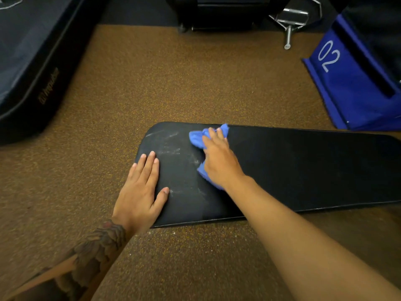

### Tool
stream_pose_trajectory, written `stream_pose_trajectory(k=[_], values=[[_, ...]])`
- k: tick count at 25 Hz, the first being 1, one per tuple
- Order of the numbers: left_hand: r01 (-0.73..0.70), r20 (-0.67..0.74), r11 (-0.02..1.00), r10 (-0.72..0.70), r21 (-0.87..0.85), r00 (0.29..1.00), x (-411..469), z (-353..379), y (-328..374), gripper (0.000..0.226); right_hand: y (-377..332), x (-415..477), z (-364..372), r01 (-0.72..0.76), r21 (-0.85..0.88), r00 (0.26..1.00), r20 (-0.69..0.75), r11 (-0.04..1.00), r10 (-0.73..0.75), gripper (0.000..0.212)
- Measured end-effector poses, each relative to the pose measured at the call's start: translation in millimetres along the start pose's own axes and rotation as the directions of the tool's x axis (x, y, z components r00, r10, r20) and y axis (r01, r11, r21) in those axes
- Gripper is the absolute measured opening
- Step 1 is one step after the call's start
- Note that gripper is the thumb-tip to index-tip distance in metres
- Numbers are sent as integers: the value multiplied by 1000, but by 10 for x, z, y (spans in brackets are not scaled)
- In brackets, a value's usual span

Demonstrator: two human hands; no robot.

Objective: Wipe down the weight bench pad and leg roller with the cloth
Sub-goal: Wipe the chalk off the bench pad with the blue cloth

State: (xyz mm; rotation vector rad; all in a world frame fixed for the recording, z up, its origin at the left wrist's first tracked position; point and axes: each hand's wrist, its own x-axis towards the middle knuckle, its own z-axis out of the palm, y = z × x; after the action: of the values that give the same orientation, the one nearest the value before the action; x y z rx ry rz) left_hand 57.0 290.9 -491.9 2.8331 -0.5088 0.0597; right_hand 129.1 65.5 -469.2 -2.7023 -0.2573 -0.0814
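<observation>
The black bench pad point(303, 166) stretches from the centre to the right edge, with whitish smears on its left end. My right hand point(219, 157) presses a crumpled blue cloth point(196, 136) flat onto the pad near its far edge, fingers straight over the cloth. Blue fabric also shows under the heel of that hand. My left hand point(141, 190) lies flat on the pad's left end, fingers straight, holding nothing. No leg roller is in view.
Brown speckled floor point(173, 79) surrounds the pad. A large black mat point(28, 61) lies at the far left. A blue box marked 02 point(347, 83) stands at the far right. Black equipment point(217, 14) and a chrome bar attachment point(290, 25) sit at the back.
</observation>
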Motion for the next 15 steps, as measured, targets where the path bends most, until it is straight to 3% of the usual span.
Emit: stream_pose_trajectory(k=[3,7,9,15], values=[[5,2,1000,-5,10,1000,8,-8,0,75,-183,-758,21,112,88,992,46,990,-117,53],[11,6,1000,-11,9,1000,2,-11,-5,76,-147,-1267,-47,179,68,982,41,981,-182,64],[7,6,1000,-7,8,1000,3,-11,-9,76,-38,-1095,-47,117,30,993,9,993,-117,54],[6,-1,1000,-6,1,1000,2,9,-12,76,-83,-210,-120,-148,2,989,8,989,148,57]])
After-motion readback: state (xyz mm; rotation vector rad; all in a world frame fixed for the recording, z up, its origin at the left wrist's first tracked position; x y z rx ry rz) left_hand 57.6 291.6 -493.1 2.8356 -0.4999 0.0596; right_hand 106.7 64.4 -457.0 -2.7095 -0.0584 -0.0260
